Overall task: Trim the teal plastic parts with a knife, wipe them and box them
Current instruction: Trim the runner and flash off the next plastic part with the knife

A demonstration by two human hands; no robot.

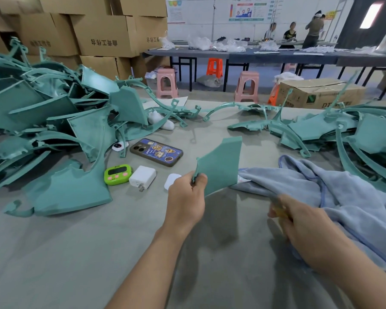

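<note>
My left hand (186,197) pinches the lower left corner of a flat teal plastic part (221,166) and holds it tilted above the table. To its right, my right hand (299,224) is curled round a yellowish knife handle (279,210); motion blur hides the blade. A blue-grey towel (334,190) lies spread on the table under and beyond my right hand. A large heap of teal parts (54,121) fills the left of the table. Another stack of teal parts (343,132) lies at the right.
On the grey table (98,253) in front of the left heap lie a phone (156,152), a green timer (118,174), a white charger (142,177) and a small white case (172,180). Cardboard boxes (103,34) are stacked behind. A box (319,94), stools and seated people are beyond.
</note>
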